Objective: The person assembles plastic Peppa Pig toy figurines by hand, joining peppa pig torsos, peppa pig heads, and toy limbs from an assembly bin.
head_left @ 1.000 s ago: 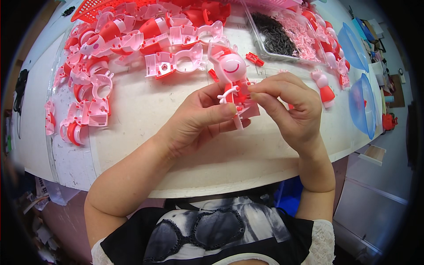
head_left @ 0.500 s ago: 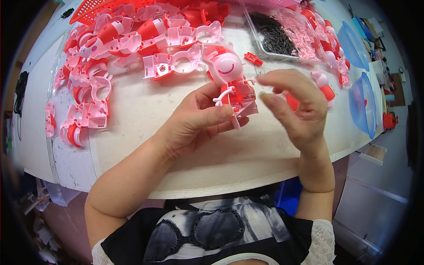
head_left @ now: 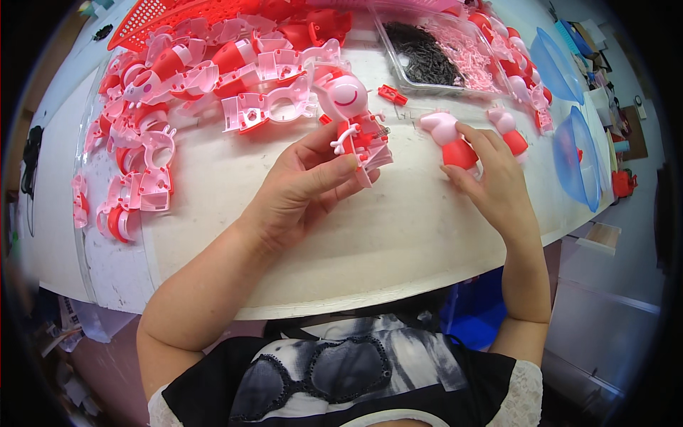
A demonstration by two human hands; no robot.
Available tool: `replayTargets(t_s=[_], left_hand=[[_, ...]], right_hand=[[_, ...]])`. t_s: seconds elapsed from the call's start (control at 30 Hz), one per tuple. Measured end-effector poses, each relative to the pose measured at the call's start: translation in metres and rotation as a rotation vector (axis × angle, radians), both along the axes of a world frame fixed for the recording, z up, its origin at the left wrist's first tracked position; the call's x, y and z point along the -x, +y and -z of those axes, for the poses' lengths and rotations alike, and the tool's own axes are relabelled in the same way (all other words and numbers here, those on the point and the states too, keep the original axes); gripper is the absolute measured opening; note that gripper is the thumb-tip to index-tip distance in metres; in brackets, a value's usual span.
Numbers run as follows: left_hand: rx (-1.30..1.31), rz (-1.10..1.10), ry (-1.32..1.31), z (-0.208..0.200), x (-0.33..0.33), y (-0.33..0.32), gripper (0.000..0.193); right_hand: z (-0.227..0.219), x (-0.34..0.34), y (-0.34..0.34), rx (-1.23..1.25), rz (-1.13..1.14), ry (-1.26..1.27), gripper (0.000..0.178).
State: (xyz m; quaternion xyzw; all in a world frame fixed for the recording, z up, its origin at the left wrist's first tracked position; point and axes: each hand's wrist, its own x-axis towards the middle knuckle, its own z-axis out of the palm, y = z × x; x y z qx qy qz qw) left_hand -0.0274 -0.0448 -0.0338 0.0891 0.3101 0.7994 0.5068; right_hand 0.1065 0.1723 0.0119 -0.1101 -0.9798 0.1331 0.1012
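My left hand (head_left: pixel 309 174) is closed round a partly assembled pink-and-red toy figure (head_left: pixel 363 142), holding it upright with the inner side showing. The figure has a round pink head part with a curved smile line, small pink arms and a metal spring at its side. To the right, my right hand (head_left: pixel 491 178) has its thumb and fingers around a toy shell half (head_left: pixel 457 153) that lies on the table, with a pink head and red body. A similar shell half (head_left: pixel 506 132) lies just beyond those fingers.
Many pink-and-red toy shells (head_left: pixel 188 78) are piled at the left and back, before a red basket (head_left: pixel 146 25). A clear tray (head_left: pixel 455 89) holds black and pink small parts. A small red piece (head_left: pixel 392 95) lies nearby. Blue translucent bowls (head_left: pixel 575 160) stand at the right edge.
My right hand has moved right and down from beside the figure to the shell half on the table. My left hand and the figure have shifted slightly left.
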Motion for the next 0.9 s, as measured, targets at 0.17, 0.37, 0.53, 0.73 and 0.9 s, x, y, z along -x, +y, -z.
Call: replayTargets(t_s=[0.17,0.37,0.53,0.73,0.9], left_hand=[[-0.023,0.007,0.008,-0.001,-0.001,0.001,0.052],[-0.055,0.001,0.028,-0.001,0.001,0.001,0.053],[-0.057,0.021,0.096,-0.003,0.001,-0.001,0.055],[-0.038,0.017,0.115,-0.006,-0.001,-0.001,0.056],[-0.010,0.014,0.096,-0.004,0.000,-0.001,0.080]], right_hand=[[0.007,-0.003,0.009,-0.037,0.047,-0.029,0.050],[0.000,-0.009,0.013,0.021,0.101,-0.168,0.050],[0.001,-0.009,0.013,0.089,0.085,-0.134,0.048],[0.004,-0.006,0.013,0.033,0.060,-0.080,0.041],[0.003,-0.003,0.016,-0.057,0.055,-0.138,0.044]])
